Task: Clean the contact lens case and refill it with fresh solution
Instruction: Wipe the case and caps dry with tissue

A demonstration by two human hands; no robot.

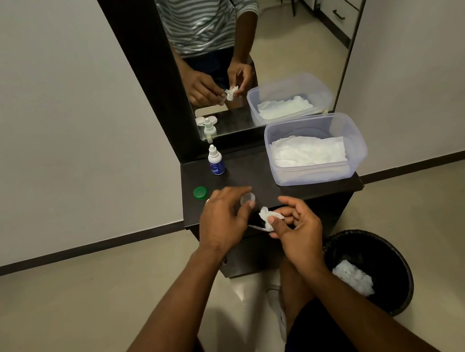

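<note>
My left hand [223, 219] holds the clear contact lens case [247, 198] between its fingertips, just above the front of the dark shelf [255, 172]. Most of the case is hidden by the fingers. My right hand [295, 225] pinches a small crumpled white tissue [269, 218] close to the case, a little to its right and apart from it. A green cap [200, 193] lies on the shelf's left edge. The small solution bottle [215, 160], white with a blue label, stands upright at the back left.
A clear plastic tub [350, 157] with white tissues sits on the shelf's right side. A mirror [234, 38] rises behind the shelf. A black waste bin [391, 260] with used tissue stands on the floor at the lower right.
</note>
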